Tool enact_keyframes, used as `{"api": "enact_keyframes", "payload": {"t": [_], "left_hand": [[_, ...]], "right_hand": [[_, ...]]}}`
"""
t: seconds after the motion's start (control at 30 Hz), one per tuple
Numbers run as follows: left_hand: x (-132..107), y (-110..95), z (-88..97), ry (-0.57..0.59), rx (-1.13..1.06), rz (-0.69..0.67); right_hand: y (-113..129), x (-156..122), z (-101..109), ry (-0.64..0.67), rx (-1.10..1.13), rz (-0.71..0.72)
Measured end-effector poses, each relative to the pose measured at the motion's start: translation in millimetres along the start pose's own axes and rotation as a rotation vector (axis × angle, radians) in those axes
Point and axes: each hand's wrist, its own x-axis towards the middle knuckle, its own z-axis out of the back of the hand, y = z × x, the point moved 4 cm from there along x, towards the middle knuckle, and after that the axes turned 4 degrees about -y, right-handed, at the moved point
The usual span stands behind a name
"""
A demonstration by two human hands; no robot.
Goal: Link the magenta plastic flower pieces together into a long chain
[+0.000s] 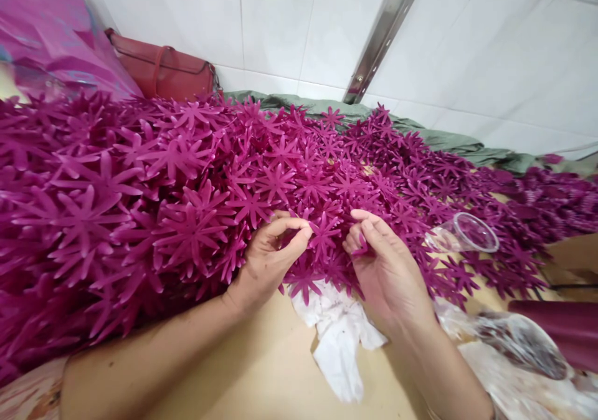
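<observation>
A magenta star-shaped flower piece (324, 233) with narrow petals hangs between my hands. Thumb and forefinger of my left hand (275, 248) pinch one of its petal tips. My right hand (385, 261) is closed just to the right, fingers curled in. A small magenta petal-like piece (360, 247) shows between its fingers; most of it is hidden. Behind and to the left spreads a large heap of the same flower pieces (187, 189). Below my hands lies a crumpled white tissue (339, 339) on the tan tabletop (261, 370).
A clear plastic cup (474, 233) lies tipped at the right among darker flower pieces (411, 164). Clear plastic bags (518, 351) sit at lower right. Along the tiled wall are a red handbag (163, 68), green cloth (448, 143) and a metal bracket (385, 37). A pink bag (60, 33) stands upper left.
</observation>
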Motion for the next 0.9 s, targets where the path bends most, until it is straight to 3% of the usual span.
{"api": "enact_keyframes", "payload": {"t": [0.2, 0.37, 0.63, 0.8, 0.9], "left_hand": [[-1, -1, -1.5, 0.088, 0.029, -0.034], [-2, -1, -0.7, 0.031, -0.01, 0.023], [-6, -4, -3.8, 0.118, 0.104, -0.07], [-4, 0, -2.2, 0.077, 0.1, -0.076], [-3, 1, -1.1, 0.041, 0.108, -0.072]], "right_hand": [[-7, -8, -9, 0.08, -0.13, -0.155], [-8, -10, -6, 0.022, -0.105, -0.151], [-7, -11, -6, 0.049, -0.111, -0.177], [-11, -9, -8, 0.085, -0.174, -0.121], [-5, -10, -7, 0.038, -0.206, 0.006]]}}
